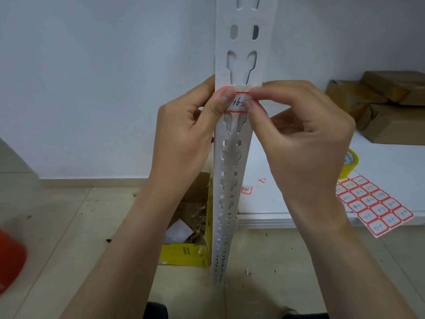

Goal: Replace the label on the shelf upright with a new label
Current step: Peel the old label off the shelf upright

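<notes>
A white perforated shelf upright (239,47) rises in the middle of the head view. A white label with a red border and handwriting (239,103) lies across it at hand height, with a strip of tape along its top edge. My left hand (190,125) grips the upright from the left, its thumb pressed on the label's left end. My right hand (299,134) pinches the label's right end with thumb and forefinger. A sheet of several red-bordered labels (374,203) lies on the white shelf board (391,157) at the right.
A yellow tape roll (350,162) stands on the shelf board beside the label sheet. Brown wrapped parcels (386,104) are stacked at the back right. Two loose label scraps (249,188) lie near the upright. A yellow box of waste (186,238) sits on the floor; something red (11,256) is at the left edge.
</notes>
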Motion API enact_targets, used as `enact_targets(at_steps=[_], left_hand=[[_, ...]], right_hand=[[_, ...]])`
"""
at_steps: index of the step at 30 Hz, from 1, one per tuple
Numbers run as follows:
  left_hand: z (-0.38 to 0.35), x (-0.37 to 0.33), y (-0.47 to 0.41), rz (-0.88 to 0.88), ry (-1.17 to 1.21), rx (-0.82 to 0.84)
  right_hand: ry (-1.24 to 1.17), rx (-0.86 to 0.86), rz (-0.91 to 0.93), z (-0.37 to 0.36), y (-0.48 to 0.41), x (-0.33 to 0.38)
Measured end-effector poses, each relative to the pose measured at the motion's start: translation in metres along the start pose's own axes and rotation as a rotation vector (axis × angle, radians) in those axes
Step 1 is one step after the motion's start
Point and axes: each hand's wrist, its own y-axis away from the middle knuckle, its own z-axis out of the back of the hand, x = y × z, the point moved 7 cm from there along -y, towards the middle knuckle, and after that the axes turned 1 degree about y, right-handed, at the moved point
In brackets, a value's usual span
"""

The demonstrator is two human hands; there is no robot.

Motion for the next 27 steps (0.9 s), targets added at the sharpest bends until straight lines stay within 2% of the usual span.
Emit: enact_targets(at_steps=[7,19,27], left_hand=[[-0.0001,0.0003,-0.0011,-0.009,0.016,0.024],[0.0014,-0.0026,0.0009,-0.011,-0.036,0.026],[0.0027,0.0026,0.0010,0.037,-0.001,0.029]], right_hand=[[-0.035,0.046,-0.101,0.0001,-0.0052,-0.0008],[0.011,0.022,-0.049,0.0032,-0.0027,-0.0014],[0.014,0.000,-0.103,0.0032,0.0008,-0.0042]])
